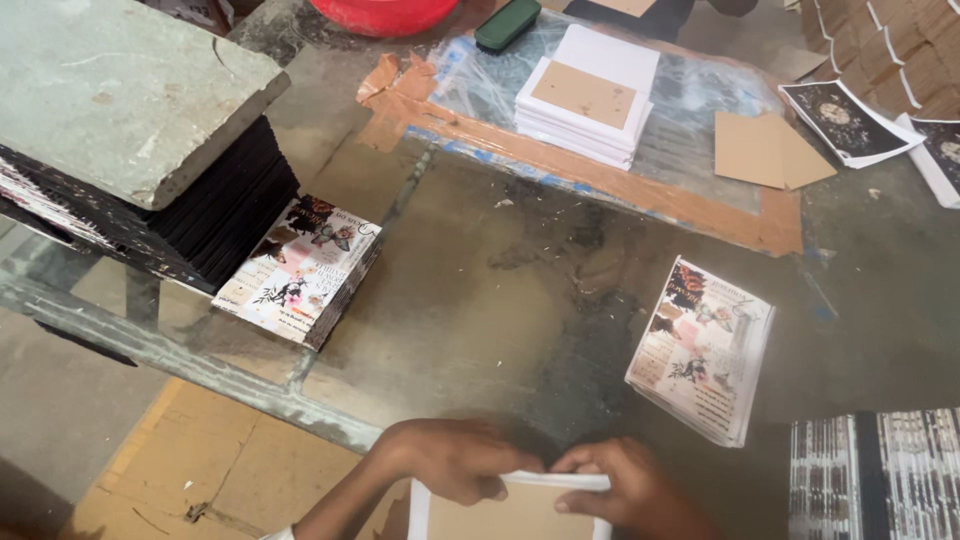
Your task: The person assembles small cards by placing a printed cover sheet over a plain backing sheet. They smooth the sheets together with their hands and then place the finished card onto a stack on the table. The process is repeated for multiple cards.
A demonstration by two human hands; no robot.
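1. The left hand (452, 462) and the right hand (625, 485) are both gripping the top edge of a white-bordered brown card (510, 512) at the near edge of the glass surface (480, 300).
2. A stack of printed floral booklets (703, 350) is lying just beyond the right hand.
3. Another floral stack (300, 268) is sitting near a stone slab (120, 90) that is pressing on dark sheets.
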